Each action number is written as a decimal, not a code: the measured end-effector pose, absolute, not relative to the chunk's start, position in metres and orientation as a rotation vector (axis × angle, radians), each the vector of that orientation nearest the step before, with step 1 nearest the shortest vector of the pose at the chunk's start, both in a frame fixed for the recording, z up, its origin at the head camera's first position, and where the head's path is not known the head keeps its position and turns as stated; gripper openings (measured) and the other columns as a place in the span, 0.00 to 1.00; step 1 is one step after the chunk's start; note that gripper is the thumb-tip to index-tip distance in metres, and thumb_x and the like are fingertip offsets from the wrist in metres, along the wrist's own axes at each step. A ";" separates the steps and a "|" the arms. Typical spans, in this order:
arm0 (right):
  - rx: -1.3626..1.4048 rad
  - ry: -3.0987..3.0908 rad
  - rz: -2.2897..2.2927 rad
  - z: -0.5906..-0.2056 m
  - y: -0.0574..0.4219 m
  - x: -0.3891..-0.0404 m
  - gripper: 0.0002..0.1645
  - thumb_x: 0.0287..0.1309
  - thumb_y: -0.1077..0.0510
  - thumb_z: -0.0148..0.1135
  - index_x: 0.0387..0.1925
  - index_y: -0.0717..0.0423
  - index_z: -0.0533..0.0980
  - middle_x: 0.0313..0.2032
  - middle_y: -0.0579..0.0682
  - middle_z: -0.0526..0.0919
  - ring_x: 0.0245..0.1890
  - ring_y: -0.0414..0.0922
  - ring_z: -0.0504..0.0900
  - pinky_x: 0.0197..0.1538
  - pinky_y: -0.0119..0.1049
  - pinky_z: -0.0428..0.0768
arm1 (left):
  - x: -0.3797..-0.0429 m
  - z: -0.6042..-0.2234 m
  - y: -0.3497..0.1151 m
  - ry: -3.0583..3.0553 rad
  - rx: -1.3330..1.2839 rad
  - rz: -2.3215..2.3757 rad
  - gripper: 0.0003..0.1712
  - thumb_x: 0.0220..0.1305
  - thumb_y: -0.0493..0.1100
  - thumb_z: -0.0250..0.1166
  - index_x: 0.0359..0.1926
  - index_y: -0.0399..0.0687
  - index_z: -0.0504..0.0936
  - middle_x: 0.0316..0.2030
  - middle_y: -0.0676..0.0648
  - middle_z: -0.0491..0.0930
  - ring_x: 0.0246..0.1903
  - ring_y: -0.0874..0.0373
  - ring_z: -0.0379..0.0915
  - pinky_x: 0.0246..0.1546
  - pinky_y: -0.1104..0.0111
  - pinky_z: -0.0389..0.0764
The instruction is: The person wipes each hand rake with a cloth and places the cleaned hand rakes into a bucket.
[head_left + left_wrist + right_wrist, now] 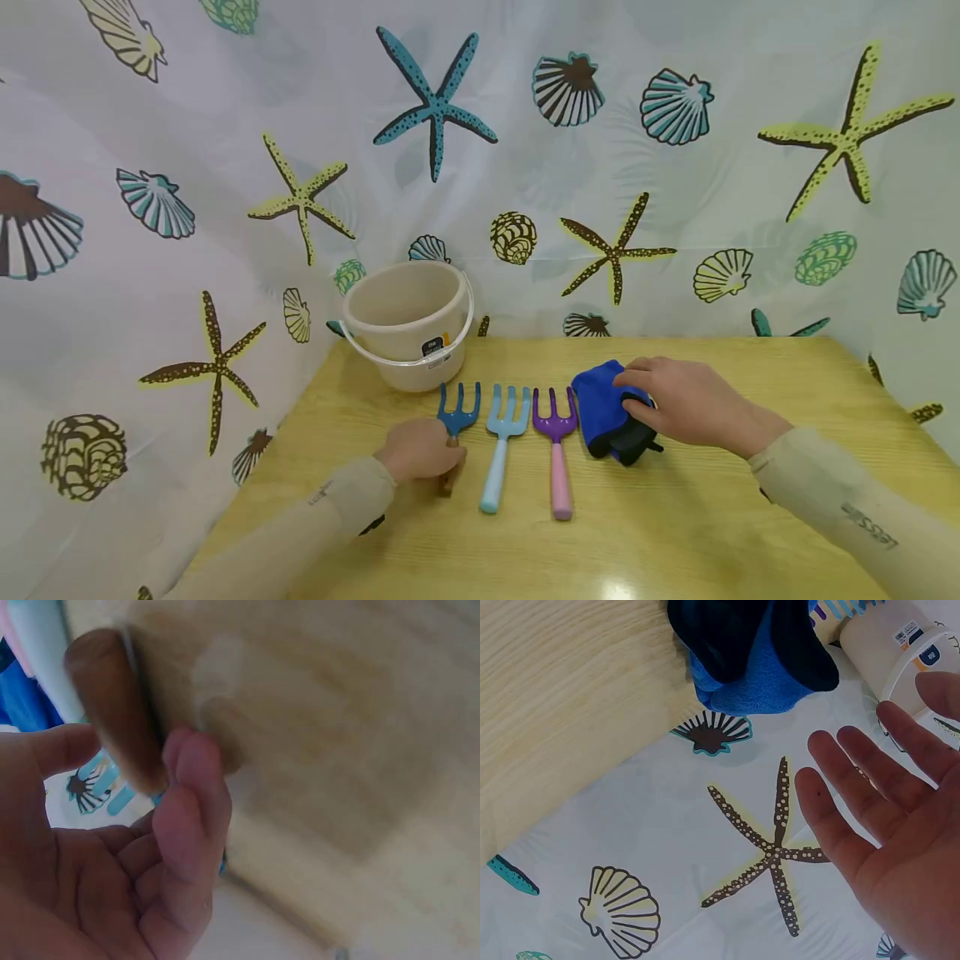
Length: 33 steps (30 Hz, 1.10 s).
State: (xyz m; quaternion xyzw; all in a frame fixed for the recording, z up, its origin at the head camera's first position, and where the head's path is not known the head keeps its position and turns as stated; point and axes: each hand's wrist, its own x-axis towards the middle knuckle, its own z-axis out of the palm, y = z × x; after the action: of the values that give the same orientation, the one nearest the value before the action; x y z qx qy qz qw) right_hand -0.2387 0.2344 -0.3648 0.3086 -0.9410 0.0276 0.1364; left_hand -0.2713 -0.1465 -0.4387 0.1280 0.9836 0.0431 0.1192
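My left hand (420,450) is at a hand fork with dark blue tines (459,410). Its thumb and fingers lie on either side of the brown wooden handle (116,712), pinching it. My right hand (678,404) reaches over a soft blue fabric bundle with black trim (603,408); the fingertips overlap it in the head view. In the right wrist view the fingers (855,780) are spread, with nothing between them, and the blue bundle hangs at the top of the picture. Between the hands lie a light blue hand fork (495,467) and a purple one with a pink handle (559,475).
A cream bucket (390,350) with its handle down stands at the back left of the wooden table (525,558). Behind and along the sides hangs a white curtain (510,183) printed with shells and starfish.
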 end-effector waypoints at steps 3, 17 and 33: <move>0.889 -2.727 0.081 -0.365 0.236 -0.240 0.18 0.62 0.49 0.68 0.51 0.50 0.83 0.49 0.51 0.84 0.45 0.48 0.86 0.42 0.47 0.85 | -0.268 -0.446 -0.146 2.880 0.379 0.215 0.27 0.66 0.56 0.59 0.10 0.57 0.74 0.14 0.55 0.71 0.18 0.60 0.68 0.19 0.67 0.65; 0.832 -2.782 0.120 -0.370 0.234 -0.249 0.17 0.63 0.50 0.67 0.51 0.50 0.83 0.49 0.51 0.84 0.44 0.49 0.86 0.41 0.47 0.86 | -0.265 -0.456 -0.159 2.918 0.392 0.541 0.30 0.68 0.54 0.59 0.09 0.55 0.65 0.09 0.57 0.61 0.12 0.62 0.59 0.16 0.69 0.58; 0.450 -3.061 0.243 -0.379 0.221 -0.278 0.31 0.71 0.43 0.56 0.64 0.59 0.74 0.61 0.66 0.76 0.58 0.64 0.78 0.55 0.61 0.79 | -0.236 -0.397 -0.141 2.875 0.373 0.890 0.14 0.67 0.49 0.59 0.27 0.48 0.71 0.17 0.51 0.72 0.13 0.60 0.70 0.15 0.70 0.67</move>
State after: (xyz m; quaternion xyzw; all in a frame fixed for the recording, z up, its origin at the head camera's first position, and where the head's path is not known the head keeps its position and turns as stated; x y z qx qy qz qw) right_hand -0.2775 0.2210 -0.3793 0.1448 -0.9862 0.0782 0.0190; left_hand -0.2358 -0.1414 -0.3974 0.1228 0.9466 0.2931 0.0544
